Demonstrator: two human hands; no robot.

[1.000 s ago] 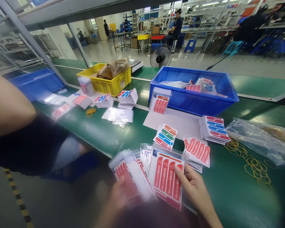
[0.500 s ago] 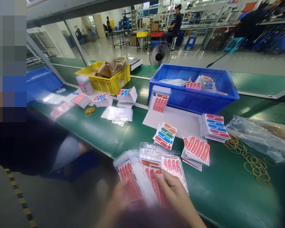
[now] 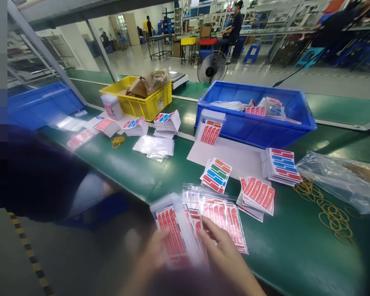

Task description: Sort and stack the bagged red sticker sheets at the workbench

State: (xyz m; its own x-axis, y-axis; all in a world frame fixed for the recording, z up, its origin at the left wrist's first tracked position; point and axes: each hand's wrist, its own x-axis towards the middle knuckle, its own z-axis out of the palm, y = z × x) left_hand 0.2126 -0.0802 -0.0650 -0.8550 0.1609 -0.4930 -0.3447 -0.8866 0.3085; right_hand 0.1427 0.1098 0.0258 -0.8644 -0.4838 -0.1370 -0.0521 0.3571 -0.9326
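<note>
Fanning bagged red sticker sheets (image 3: 185, 230), left hand (image 3: 156, 250) clamps them; right hand (image 3: 225, 255) rests open on top.

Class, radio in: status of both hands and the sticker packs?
Left hand holds fanned sticker packs. Right hand fingers on top. Bagged pack lies on belt just ahead.

Bright, even light falls from overhead fixtures far back in the hall, leaving only soft shadows on the green table (image 3: 296, 246). Glare glints off the clear plastic bag (image 3: 339, 181) at right. The near hands are blurred and out of focus. Straight lines bow at the edges, and a pixelated block covers the left edge.
</note>
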